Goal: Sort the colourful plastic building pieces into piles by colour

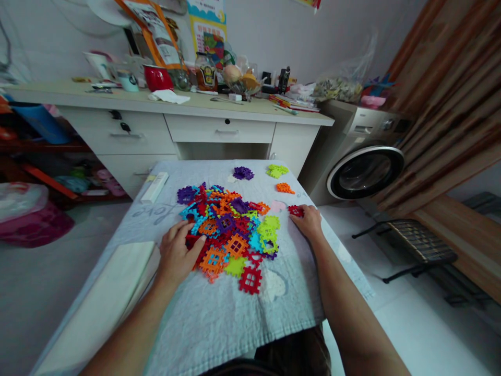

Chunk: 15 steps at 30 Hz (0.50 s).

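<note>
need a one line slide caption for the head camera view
Left hand at a heap of colourful notched pieces, right hand on a red piece set apart.

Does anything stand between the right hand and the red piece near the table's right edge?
Nothing visible does: the right hand touches the red piece, and the colourful pile lies to their left.

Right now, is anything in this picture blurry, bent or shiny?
Head view, middle: the heap of plastic pieces, left hand and right hand look fairly clear; head view, left edge: the pink bin is smeared and soft; head view, right edge: the curtain looks stretched and slanted; head view, lower right: the floor has a pale sheen.
</note>
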Each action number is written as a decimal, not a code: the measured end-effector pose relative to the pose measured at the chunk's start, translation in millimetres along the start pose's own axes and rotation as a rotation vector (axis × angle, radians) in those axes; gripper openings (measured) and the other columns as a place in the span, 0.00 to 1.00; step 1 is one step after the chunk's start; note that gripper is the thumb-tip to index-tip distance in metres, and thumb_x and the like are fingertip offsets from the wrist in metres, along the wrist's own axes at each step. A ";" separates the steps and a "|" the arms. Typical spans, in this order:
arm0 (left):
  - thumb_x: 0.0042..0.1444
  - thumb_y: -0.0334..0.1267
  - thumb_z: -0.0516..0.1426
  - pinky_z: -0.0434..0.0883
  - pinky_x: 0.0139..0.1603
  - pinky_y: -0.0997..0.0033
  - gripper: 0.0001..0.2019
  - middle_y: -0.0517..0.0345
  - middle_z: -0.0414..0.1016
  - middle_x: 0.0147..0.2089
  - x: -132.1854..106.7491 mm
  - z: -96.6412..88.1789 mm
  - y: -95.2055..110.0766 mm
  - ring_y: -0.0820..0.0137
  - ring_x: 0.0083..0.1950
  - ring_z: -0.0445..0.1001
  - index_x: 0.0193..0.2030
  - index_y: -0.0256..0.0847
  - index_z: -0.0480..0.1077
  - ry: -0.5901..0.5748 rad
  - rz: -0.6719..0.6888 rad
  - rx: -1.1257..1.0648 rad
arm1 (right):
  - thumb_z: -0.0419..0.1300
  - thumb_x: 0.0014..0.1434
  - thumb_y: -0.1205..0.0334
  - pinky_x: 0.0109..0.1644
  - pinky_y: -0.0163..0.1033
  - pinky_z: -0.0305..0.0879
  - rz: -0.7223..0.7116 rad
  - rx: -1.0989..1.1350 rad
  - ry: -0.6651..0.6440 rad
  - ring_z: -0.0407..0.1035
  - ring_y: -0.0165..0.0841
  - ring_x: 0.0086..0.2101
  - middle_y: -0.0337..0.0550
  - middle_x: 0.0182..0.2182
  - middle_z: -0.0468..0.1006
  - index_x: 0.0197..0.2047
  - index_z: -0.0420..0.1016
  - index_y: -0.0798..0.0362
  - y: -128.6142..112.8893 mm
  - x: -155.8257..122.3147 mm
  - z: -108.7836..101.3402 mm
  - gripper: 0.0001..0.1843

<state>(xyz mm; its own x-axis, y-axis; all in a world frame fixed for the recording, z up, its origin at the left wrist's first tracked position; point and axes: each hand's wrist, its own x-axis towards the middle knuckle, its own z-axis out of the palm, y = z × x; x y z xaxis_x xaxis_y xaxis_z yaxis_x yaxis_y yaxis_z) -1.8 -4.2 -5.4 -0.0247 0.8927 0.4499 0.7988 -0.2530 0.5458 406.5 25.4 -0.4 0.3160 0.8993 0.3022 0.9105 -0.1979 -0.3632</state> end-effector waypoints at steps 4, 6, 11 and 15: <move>0.56 0.52 0.54 0.60 0.64 0.49 0.20 0.49 0.68 0.57 -1.2 -2.9 5.6 0.55 0.61 0.65 0.52 0.44 0.68 0.007 -0.014 0.028 | 0.63 0.52 0.52 0.55 0.53 0.57 -0.102 0.128 0.073 0.63 0.47 0.49 0.55 0.47 0.70 0.46 0.75 0.53 -9.4 -1.4 -7.2 0.20; 0.56 0.52 0.54 0.60 0.64 0.48 0.21 0.48 0.68 0.57 -1.6 -3.9 7.6 0.54 0.61 0.65 0.52 0.44 0.68 0.011 -0.014 0.035 | 0.60 0.54 0.56 0.57 0.52 0.57 -0.260 0.223 -0.025 0.64 0.45 0.49 0.53 0.47 0.71 0.46 0.74 0.53 -18.3 -5.9 -10.7 0.17; 0.56 0.51 0.54 0.60 0.64 0.49 0.21 0.47 0.68 0.57 -1.8 -5.2 9.3 0.54 0.61 0.65 0.52 0.43 0.68 0.010 -0.007 0.022 | 0.57 0.48 0.69 0.60 0.50 0.54 -0.556 0.262 -0.358 0.61 0.43 0.54 0.50 0.54 0.71 0.55 0.71 0.53 -40.4 -22.1 -9.0 0.28; 0.56 0.51 0.54 0.61 0.64 0.49 0.21 0.47 0.67 0.57 -1.8 -5.7 8.4 0.55 0.61 0.65 0.52 0.43 0.68 0.005 -0.006 0.018 | 0.57 0.47 0.70 0.60 0.51 0.53 -0.595 0.234 -0.386 0.62 0.43 0.54 0.51 0.54 0.71 0.55 0.71 0.55 -45.4 -25.7 -4.5 0.29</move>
<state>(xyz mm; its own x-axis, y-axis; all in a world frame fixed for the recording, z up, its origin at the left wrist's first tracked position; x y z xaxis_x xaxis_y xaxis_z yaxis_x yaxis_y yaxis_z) 1.5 -10.1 2.4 -0.0331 0.8922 0.4504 0.8090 -0.2407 0.5362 358.2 9.6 12.3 -0.3680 0.9101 0.1905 0.8044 0.4144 -0.4257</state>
